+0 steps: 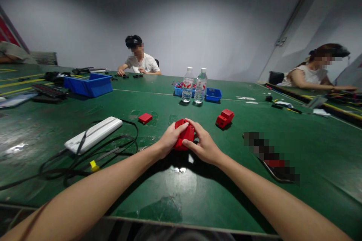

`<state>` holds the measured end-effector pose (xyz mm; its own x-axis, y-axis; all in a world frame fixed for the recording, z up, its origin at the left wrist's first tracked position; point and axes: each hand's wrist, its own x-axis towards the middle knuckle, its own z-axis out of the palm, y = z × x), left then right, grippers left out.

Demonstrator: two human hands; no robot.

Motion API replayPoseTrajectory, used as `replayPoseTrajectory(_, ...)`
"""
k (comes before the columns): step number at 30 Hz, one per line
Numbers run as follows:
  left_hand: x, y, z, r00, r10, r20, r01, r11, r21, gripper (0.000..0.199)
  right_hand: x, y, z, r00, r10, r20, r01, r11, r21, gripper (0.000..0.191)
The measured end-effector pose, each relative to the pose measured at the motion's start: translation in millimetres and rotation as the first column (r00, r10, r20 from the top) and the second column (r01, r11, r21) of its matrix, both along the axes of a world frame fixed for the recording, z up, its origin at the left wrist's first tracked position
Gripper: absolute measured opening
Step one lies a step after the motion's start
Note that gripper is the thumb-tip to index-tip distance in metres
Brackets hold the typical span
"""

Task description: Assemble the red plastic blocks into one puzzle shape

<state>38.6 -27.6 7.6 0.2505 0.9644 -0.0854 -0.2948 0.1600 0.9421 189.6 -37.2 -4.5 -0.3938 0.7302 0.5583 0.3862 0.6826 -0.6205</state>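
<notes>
Between my two hands is a red blocky plastic part (185,134), held just above or on the green table, in the middle of the view. My left hand (170,138) grips its left side, thumb across the top. On the right side my right hand (205,144) wraps it, with thumb and fingers closed on it. The fingers cover much of its sides and underside. A small flat red block (145,118) lies to the left of my hands. Farther right rests another red blocky part (224,118) with a hole in its end.
A white power bank (94,133) with tangled black cables (104,156) lies left. Two water bottles (187,86) stand beyond my hands beside small blue trays (213,95). A blue bin (89,85) is at far left, a blurred-out phone-like object (268,152) at right. Two co-workers sit beyond.
</notes>
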Motion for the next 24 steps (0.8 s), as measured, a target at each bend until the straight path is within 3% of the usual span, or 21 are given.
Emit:
replayPoseTrajectory(7,-0.2,-0.6,2.2,1.0,-0.023,0.002,0.023,0.999,0.029,0.039,0.0,-1.6,2.6,0.999,-0.037,0.019,0.035,0.997,0.065,0.063)
replayPoseTrajectory(24,-0.2,0.1,1.8,1.0,-0.011,-0.018,0.011,1.0,0.023,0.037,0.1,-1.6,3.0,0.998,-0.039,0.046,0.036,0.997,0.066,0.064)
